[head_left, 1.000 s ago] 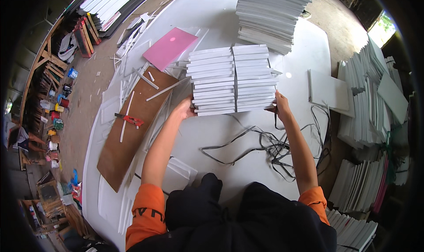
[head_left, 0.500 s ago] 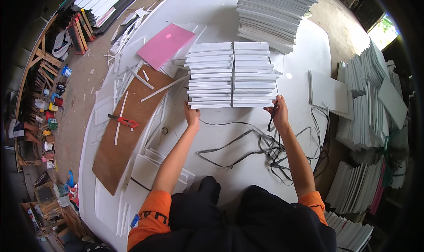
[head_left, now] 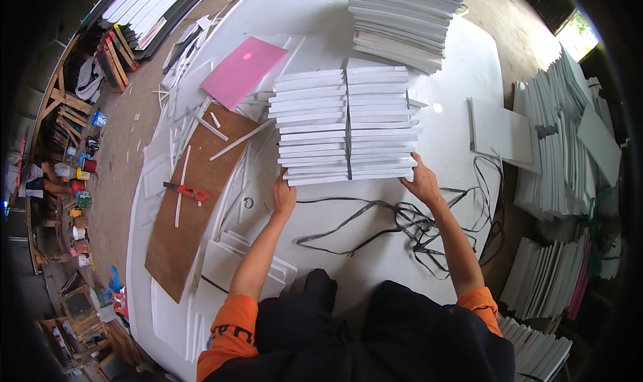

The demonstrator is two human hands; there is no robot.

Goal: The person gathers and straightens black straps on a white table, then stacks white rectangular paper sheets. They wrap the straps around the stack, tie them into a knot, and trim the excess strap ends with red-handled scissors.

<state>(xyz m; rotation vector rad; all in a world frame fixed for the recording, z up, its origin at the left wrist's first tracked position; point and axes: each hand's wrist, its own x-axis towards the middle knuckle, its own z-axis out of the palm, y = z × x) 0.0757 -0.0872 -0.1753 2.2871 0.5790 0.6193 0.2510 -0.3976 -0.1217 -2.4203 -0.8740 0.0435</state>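
A strapped stack of white boards point(head_left: 312, 119) sits in front of me, its many edges facing me. A dark strap point(head_left: 348, 129) runs down its middle. At the stack's lower left corner, my left hand point(head_left: 284, 196) is closed on the boards, with part of the fingers hidden behind them. My right hand point(head_left: 423, 182) grips the lower right corner, its thumb and fingers on the bottom boards. A loose tangle of black strapping point(head_left: 362, 211) lies on the white work surface point(head_left: 321, 231) between my forearms and runs under the right one.
A taller stack of grey-white boards point(head_left: 402, 24) stands beyond. Left lie a pink sheet point(head_left: 244, 72), a brown board point(head_left: 175, 238), a red utility knife point(head_left: 190, 192) and white offcut strips. More board stacks point(head_left: 559, 141) line the right side. Paint pots point(head_left: 82, 174) stand on the floor at left.
My right hand has let go of the black strap and taken the stack's lower right corner. The stack's near side has come closer to me. My left hand stays at its corner.
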